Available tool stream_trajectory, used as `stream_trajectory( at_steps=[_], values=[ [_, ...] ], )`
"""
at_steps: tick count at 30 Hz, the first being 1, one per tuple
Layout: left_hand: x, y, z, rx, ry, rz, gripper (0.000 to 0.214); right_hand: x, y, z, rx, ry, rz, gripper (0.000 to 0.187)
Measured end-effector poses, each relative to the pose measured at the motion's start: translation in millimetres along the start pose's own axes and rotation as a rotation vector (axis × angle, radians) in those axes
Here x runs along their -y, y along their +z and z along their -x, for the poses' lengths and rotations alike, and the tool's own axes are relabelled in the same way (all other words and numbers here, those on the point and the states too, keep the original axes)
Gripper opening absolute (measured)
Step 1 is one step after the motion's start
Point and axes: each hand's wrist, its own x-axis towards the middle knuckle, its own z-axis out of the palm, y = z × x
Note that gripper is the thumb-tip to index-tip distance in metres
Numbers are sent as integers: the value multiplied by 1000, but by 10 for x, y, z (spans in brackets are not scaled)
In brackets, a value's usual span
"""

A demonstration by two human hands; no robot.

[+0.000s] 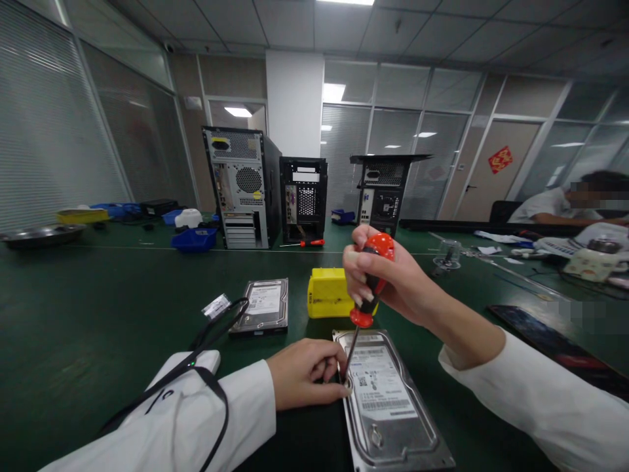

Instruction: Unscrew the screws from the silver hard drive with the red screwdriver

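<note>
My right hand (400, 280) wraps the red-and-black screwdriver (362, 318), tip down on the hard disk drive (388, 400) lying before me. My left hand's (305, 375) fingers narrow beside the tip; whether they pinch anything, I can't tell. The drive looks dense, rigid, slick: best held by its long sides.

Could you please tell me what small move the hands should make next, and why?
Perhaps turn the screwdriver slowly with the right hand while the left hand steadies the hard drive: the right hand already grips the screwdriver, its shaft slants down to the drive's left edge, and the left fingers are close beside its lower end.
</note>
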Motion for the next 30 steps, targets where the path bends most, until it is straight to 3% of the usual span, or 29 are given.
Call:
stream_trajectory(
  at_steps=[2, 5, 10, 13, 16, 20, 25, 30],
  values=[
    [-3, 2, -2, 4, -1, -5, 24, 23, 7, 22, 15, 12, -17, 21],
    [0, 12, -2, 7, -8, -17, 23, 37, 10, 48, 28, 38, -28, 32],
    [0, 16, 4, 9, -11, -23, 25, 1, -1, 26, -10, 11, -15, 19],
    [-10, 4, 6, 16, 3, -17, 25, -2, 9, 8, 10, -9, -20, 26],
    [-22, -3, 6, 16, -1, -16, 25, 26, 30, 17, 44, 3, -34, 20],
    [-28, -1, 7, 14, -11, -19, 25, 52, 24, 40, 49, 49, -39, 38],
    [-27, -1, 9, 21, -25, -12, 24, 2, -16, 4, -26, -3, -14, 15],
    [-26, -1, 3, 14, -23, -10, 23, -8, 10, -6, -9, -50, -18, 19]
  ],
)
